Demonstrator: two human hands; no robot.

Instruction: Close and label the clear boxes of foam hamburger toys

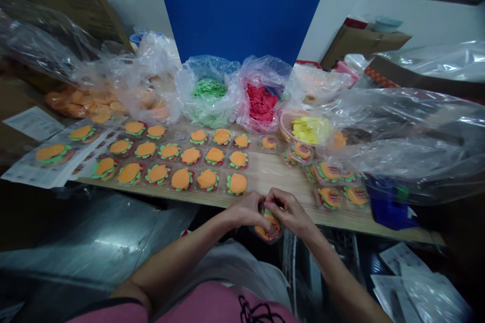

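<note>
Close to my body, at the table's front edge, both hands hold one clear plastic box with an orange-and-green toy burger inside. My left hand grips its left side, with fingers curled at the top. My right hand is closed on the upper right of the same box. A dark printed mark shows on its front, partly covered by my fingers. Just beyond my left hand, an open box with a toy burger ends the front row. To the right stand boxes with printed labels, such as a labelled burger box.
Rows of burger boxes cover the table's left half. Behind them stand bags of green pieces and red pieces, beside a basket of yellow pieces. Clear plastic sheeting hangs over the right side, near a blue bin.
</note>
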